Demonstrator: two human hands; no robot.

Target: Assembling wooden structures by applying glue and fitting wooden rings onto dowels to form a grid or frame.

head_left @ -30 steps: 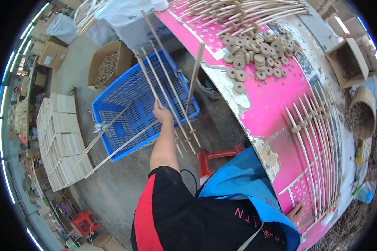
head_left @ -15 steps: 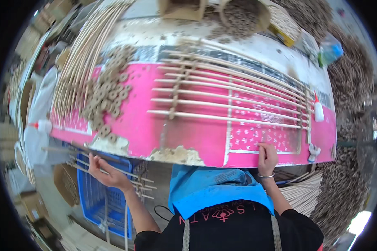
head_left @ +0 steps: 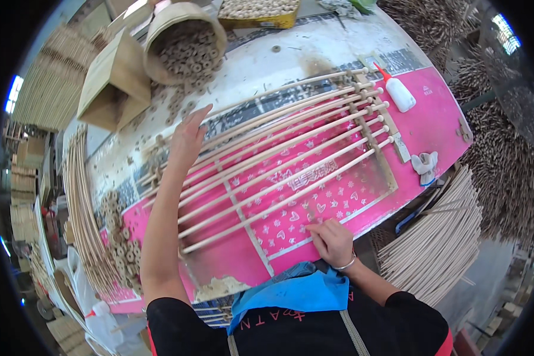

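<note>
Across the pink-and-white table lies a rack of pale wooden rods, joined near its right end by a crosspiece of small wooden rings. My left hand is stretched over the left part of the rack, fingers extended, holding nothing visible. The forearm hides some rod ends and part of the left crosspiece. Close to the table's front edge, my right hand rests below the nearest rod with its fingers curled in. Whatever its fingertips may hold is hidden. A white glue bottle with a red tip lies beyond the rack's right end.
Loose wooden rings and a bundle of long rods lie at left. Behind stand a tipped tub of rings, a wooden box and a yellow tray. More rods are stacked at right below the table.
My left hand has left the thin rods above the blue crate and swung up over the rack. The view has turned, and my right hand stays by the front edge.
</note>
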